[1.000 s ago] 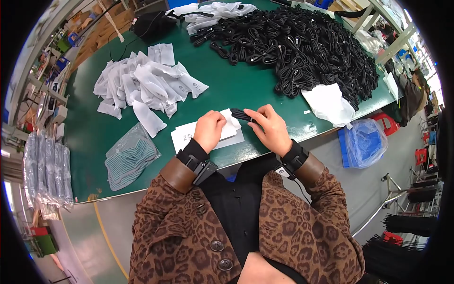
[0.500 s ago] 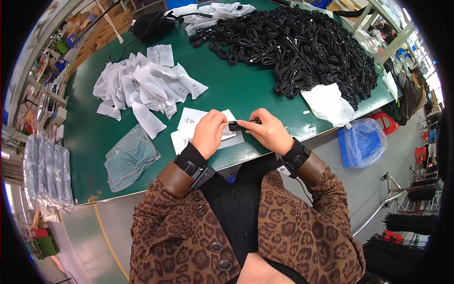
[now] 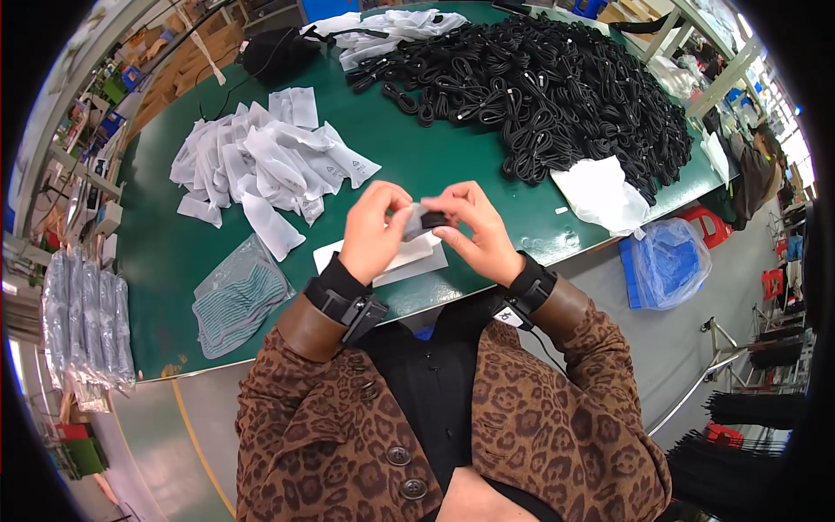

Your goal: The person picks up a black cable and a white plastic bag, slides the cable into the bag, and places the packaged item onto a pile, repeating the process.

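Over the near edge of the green table, my left hand is closed on a small translucent plastic bag. My right hand pinches a black coiled cable at the bag's mouth. The cable's end seems to be partly inside the bag, though the fingers cover much of it. Below both hands lie several flat white bags. To the left is a heap of filled white bags; at the far right spreads a large pile of black coiled cables.
A plastic bag with striped green-grey cloth lies at the near left. A crumpled white bag rests by the cable pile. Below the right edge stands a blue bin with a clear liner. More white bags lie at the back.
Both hands have lifted slightly off the flat bags and moved up. The small bag now shows between them, by the coiled cable. My fingers are blurred by motion.
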Action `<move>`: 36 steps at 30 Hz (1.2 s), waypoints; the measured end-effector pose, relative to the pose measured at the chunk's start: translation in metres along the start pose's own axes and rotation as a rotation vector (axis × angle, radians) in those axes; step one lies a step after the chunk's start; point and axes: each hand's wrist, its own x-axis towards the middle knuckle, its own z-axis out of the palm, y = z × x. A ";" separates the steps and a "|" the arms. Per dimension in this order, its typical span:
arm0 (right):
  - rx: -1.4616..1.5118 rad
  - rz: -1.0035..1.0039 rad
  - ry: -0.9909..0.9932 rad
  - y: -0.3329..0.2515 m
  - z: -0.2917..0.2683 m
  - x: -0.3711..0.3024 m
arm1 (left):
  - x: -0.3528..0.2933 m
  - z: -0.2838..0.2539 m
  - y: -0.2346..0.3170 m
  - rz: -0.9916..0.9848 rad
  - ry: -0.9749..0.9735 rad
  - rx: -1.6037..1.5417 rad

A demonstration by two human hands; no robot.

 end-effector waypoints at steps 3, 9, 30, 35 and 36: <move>0.175 0.089 0.097 -0.009 -0.003 0.010 | 0.018 -0.022 0.001 -0.253 0.069 -0.351; -0.822 0.342 0.256 0.056 -0.076 0.017 | 0.063 -0.124 -0.028 -0.232 0.318 -0.745; -0.524 0.107 0.009 0.066 -0.031 0.001 | -0.029 0.017 -0.018 -0.017 -0.124 0.341; -0.302 0.223 0.048 0.030 -0.025 -0.004 | -0.031 0.026 -0.018 -0.104 -0.162 0.460; -0.256 0.250 0.021 0.024 -0.023 -0.007 | -0.030 0.027 -0.018 -0.154 -0.192 0.457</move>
